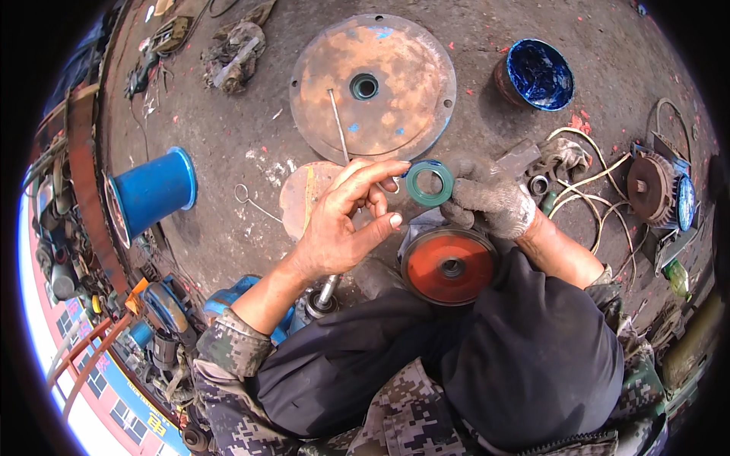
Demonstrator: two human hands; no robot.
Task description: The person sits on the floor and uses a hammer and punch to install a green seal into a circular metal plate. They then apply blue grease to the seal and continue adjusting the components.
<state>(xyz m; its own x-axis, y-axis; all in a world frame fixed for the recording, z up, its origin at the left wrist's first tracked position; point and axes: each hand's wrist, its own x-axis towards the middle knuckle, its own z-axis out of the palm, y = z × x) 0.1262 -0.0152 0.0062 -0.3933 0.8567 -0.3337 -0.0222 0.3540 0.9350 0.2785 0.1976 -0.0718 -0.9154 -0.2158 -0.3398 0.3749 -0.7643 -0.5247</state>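
Observation:
My gloved right hand (490, 199) holds a green ring-shaped seal (413, 185) by its right side, between thumb and fingers. My bare left hand (342, 228) is at the seal's left, its index finger stretched toward the upper rim and thumb held apart. Whether that fingertip touches the rim I cannot tell. Below the seal, a red-orange wheel-like disc (426, 270) with a central bore sits close to my knees. Beyond my hands lies a large round rusty plate (411, 57) with a central hole, and a thin metal rod (339, 125) rests across it.
A pot with blue paint inside (540, 74) stands at the far right. A blue flanged cylinder (154, 191) lies at the left. Pale cable (601, 163) coils near a motor-like part (654, 190) at the right. A crumpled plastic bag (237, 57) lies far left.

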